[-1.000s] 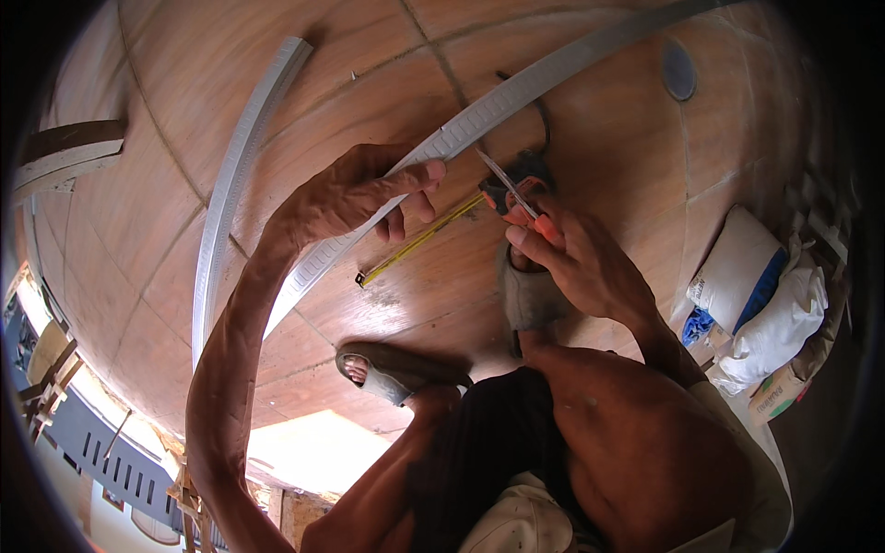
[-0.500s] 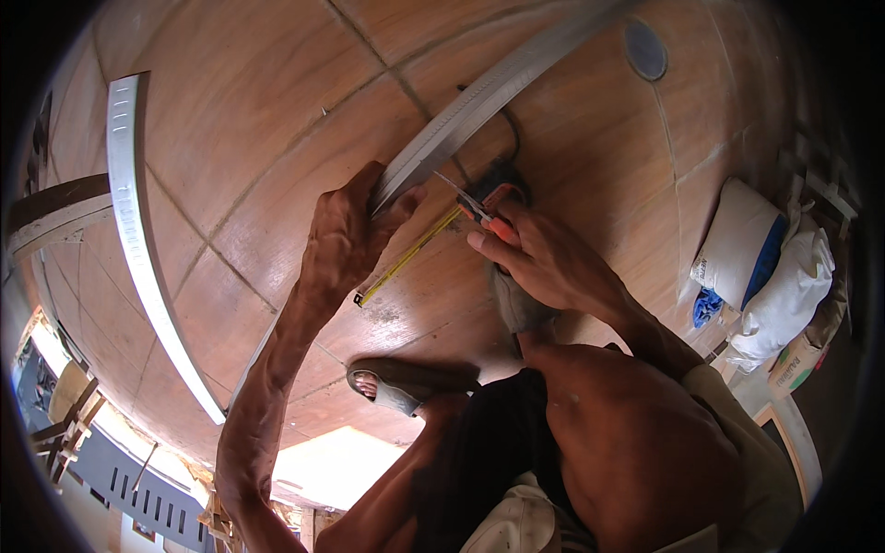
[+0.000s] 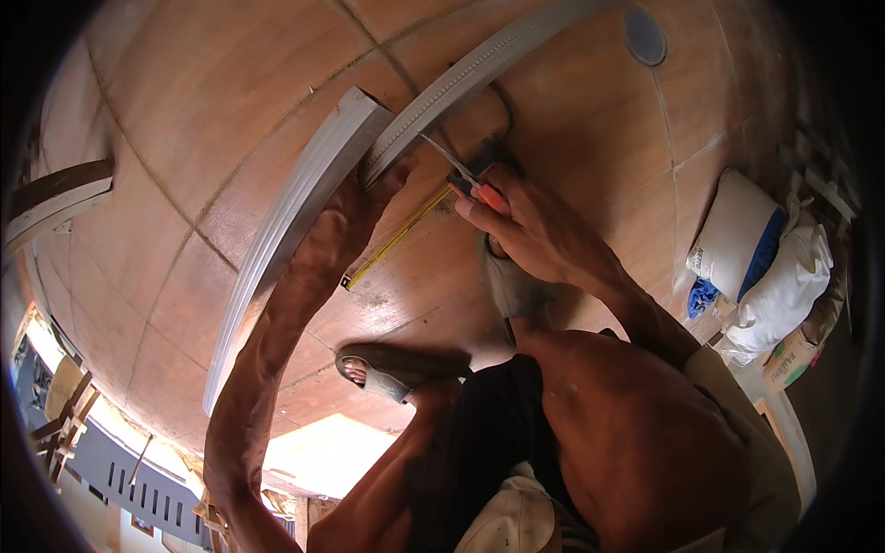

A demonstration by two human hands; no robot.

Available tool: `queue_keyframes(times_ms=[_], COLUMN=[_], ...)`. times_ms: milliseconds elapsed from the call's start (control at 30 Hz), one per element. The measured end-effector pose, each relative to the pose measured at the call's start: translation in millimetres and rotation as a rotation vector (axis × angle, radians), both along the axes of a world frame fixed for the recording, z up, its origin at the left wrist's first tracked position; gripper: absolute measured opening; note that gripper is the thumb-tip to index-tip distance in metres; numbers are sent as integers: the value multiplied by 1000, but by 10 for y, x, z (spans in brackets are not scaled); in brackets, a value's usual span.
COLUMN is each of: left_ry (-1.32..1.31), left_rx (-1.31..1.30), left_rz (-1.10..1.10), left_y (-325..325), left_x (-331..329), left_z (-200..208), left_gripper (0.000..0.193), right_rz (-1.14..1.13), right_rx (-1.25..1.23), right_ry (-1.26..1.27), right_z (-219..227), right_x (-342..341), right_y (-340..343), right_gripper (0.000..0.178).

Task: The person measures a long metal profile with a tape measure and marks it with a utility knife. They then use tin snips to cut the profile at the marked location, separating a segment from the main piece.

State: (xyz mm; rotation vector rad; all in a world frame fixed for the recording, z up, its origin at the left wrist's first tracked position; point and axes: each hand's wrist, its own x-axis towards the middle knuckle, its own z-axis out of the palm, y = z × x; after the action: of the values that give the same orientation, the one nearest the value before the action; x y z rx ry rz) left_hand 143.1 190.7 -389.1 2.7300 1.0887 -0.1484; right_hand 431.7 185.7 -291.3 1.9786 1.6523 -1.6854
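My left hand (image 3: 343, 221) is closed around the near end of a long grey metal channel (image 3: 479, 69), which runs up and to the right. A second metal channel (image 3: 295, 198) lies along my left forearm, its far end beside the first; whether they touch is hidden by my hand. In my right hand (image 3: 539, 221) are snips with red-orange handles (image 3: 493, 197), blades pointing up-left, tips close to the long channel's edge. Beneath, a yellow measuring tape (image 3: 396, 238) lies stretched along the floor toward a dark object (image 3: 502, 155) partly covered by my right hand.
Brown tiles (image 3: 590, 120) with dark joints make the floor. A round grey disc (image 3: 645, 35) sits at the upper right. Stuffed white sacks (image 3: 784, 286) lean at the right. A wooden beam (image 3: 60, 198) juts in at left. My sandalled foot (image 3: 369, 373) is below.
The second channel has swung right from the far left to beside my left hand. The long channel has shifted slightly left, and the snips have moved slightly up and left.
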Motion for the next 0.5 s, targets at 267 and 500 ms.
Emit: queue_keyframes(times_ms=[267,500], left_ry=[-314,-505], left_rx=[-104,-535], left_rz=[316,580], left_y=[113,207], left_x=[198,260], left_z=[231,423], left_gripper=[47,48], right_rz=[2,-109], right_rx=[23,-15], right_ry=[11,7], right_z=[45,27], right_x=[-21,-44], right_y=[-19,-150], right_gripper=[52,46])
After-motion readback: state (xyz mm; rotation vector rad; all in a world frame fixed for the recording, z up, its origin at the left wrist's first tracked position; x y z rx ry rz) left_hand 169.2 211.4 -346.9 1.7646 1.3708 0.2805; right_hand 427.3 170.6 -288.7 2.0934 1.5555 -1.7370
